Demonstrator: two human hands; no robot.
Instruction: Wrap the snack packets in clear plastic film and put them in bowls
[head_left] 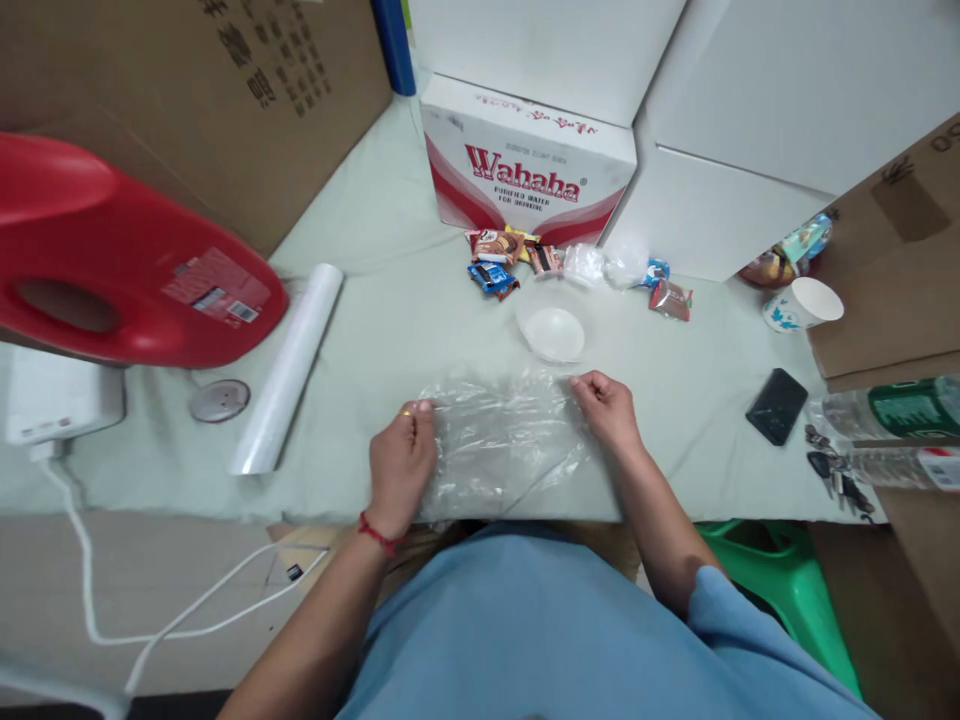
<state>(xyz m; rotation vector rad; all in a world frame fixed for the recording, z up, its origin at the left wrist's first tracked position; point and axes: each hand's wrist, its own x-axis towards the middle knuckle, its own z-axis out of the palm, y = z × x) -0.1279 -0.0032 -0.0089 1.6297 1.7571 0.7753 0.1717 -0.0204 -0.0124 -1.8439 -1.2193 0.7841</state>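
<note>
A clear, wrinkled plastic sheet or bag is stretched flat between my two hands above the near part of the table. My left hand is closed on its left side, thumb on top. The upper right corner is pinched between the thumb and fingers of my right hand. Just beyond the plastic stands a round white bowl. Behind the bowl lie several wrapped snacks and two clear crumpled plastic bundles. Another small wrapped snack lies to their right.
At left are a red jug, a white roll, a round disc and a white power strip. A Wahaba carton stands behind. A paper cup, black phone-like object, keys and bottles are right.
</note>
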